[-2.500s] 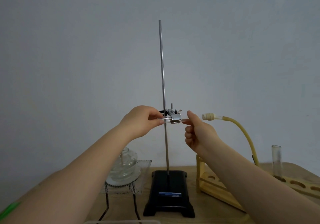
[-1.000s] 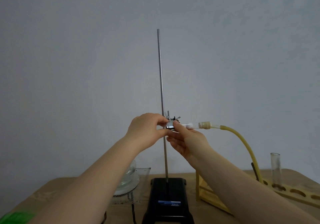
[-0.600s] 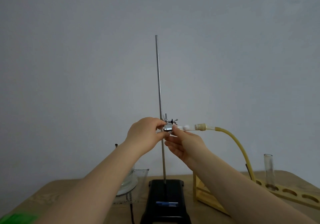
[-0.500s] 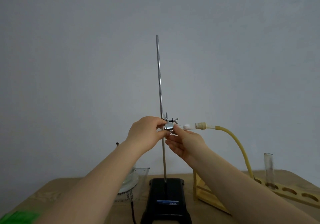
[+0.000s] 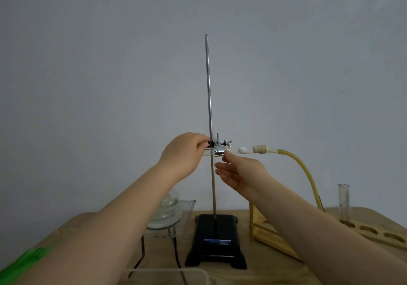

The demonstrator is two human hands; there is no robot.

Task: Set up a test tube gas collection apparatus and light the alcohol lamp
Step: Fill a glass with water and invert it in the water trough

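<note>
A retort stand with a black base (image 5: 217, 240) and a steel rod (image 5: 208, 100) stands at the table's centre. Its metal clamp (image 5: 220, 150) holds a glass test tube (image 5: 233, 151) level. The tube has a white cotton plug (image 5: 243, 149) and a stopper (image 5: 259, 148) joined to a yellow rubber hose (image 5: 305, 174). My left hand (image 5: 184, 153) is closed on the tube's left end beside the rod. My right hand (image 5: 240, 173) is just below the clamp, thumb tip touching the tube, its other fingers spread and free. The alcohol lamp (image 5: 167, 208) sits on a gauze-topped tripod, half hidden by my left forearm.
A wooden test tube rack (image 5: 378, 236) lies at the right with one upright tube (image 5: 344, 203); the hose drops behind it. A white rim (image 5: 167, 270) shows at the bottom edge. Something green (image 5: 24, 262) is at the lower left corner.
My right hand has dropped slightly below the clamp and its fingers have spread, uncovering the cotton plug. My left hand stays on the tube's left end. The view has shifted a little.
</note>
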